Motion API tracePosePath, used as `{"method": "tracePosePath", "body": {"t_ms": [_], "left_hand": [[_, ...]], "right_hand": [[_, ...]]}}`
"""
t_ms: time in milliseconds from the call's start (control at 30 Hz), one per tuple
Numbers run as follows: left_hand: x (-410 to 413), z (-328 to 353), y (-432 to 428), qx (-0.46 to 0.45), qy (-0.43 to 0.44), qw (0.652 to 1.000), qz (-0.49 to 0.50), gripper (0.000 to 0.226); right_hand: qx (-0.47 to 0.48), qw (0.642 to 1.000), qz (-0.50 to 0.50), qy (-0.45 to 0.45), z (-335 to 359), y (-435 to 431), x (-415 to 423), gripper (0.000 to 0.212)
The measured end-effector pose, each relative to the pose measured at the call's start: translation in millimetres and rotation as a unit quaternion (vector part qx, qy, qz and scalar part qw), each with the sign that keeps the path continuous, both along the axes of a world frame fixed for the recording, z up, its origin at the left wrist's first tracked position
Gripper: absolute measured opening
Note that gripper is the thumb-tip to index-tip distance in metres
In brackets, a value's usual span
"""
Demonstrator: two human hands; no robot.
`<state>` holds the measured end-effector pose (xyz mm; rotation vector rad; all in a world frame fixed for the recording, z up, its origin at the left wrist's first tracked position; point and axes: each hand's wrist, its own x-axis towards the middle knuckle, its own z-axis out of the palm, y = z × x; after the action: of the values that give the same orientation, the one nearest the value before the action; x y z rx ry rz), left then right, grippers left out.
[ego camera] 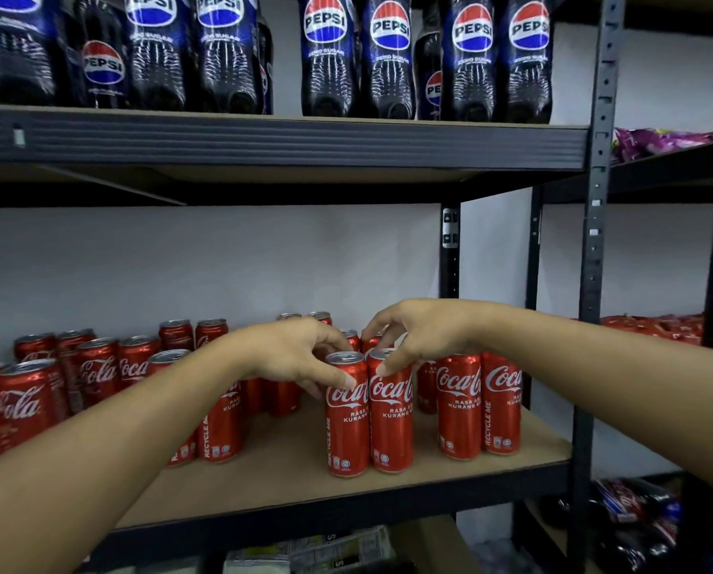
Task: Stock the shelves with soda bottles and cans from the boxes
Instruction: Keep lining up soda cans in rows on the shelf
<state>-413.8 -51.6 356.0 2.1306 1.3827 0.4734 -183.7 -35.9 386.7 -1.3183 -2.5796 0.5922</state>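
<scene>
Can shelf as reference: Pepsi bottles one level above it, stocked cans massed along its back and left, and the pair in hand, left can and right can, standing upright and touching at its front middle. Left hand curls thumb and fingers round the left can's top and right hand does the same on the right can; suggest sliding both back flush with the neighbours, labels forward, before letting go. No boxes in view, items below the can shelf are cropped and blurred, and fingertips behind the rims are hidden, so grip firmness is unclear.
</scene>
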Motion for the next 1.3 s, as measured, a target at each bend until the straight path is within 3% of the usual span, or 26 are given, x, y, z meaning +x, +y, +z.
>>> {"method": "tracePosePath", "body": {"t_ms": [133, 200, 400, 567, 667, 733, 867, 1000, 1300], "left_hand": [[-0.7, 10.7, -5.5, 0.076, 0.082, 0.994, -0.001, 0.067], [3.3, 18.2, -5.8, 0.119, 0.080, 0.990, 0.004, 0.071], [54.0, 28.1, 5.4, 0.183, 0.081, 0.979, -0.026, 0.051], [107.3, 24.1, 23.6, 0.190, 0.147, 0.970, -0.047, 0.062], [129.3, 19.5, 33.6, 0.189, 0.211, 0.958, -0.036, 0.077], [137.6, 15.5, 38.7, 0.186, 0.234, 0.953, -0.040, 0.071], [143.4, 15.8, 42.0, 0.153, 0.202, 0.966, -0.053, 0.050], [147.6, 13.5, 42.3, 0.174, 0.193, 0.964, -0.060, 0.050], [143.3, 10.0, 41.5, 0.183, 0.206, 0.959, -0.073, 0.055]], "right_hand": [[0.068, 0.998, -0.003, -0.011, 7.2, -2.6, 15.1, 0.056], [0.099, 0.995, -0.017, -0.015, 12.4, -4.3, 30.1, 0.051], [0.081, 0.993, -0.084, -0.026, 20.4, -5.6, 78.0, 0.051], [0.047, 0.984, -0.156, -0.069, 9.3, -5.8, 103.2, 0.072], [0.004, 0.982, -0.185, -0.042, -4.7, -2.1, 110.3, 0.077], [-0.008, 0.981, -0.193, -0.018, -14.1, 3.0, 114.3, 0.079], [-0.034, 0.977, -0.203, 0.057, -25.1, 11.1, 121.7, 0.072], [-0.047, 0.977, -0.193, 0.075, -25.5, 14.5, 130.9, 0.066], [0.000, 0.986, -0.162, 0.031, -21.7, 13.6, 129.9, 0.066]]}}
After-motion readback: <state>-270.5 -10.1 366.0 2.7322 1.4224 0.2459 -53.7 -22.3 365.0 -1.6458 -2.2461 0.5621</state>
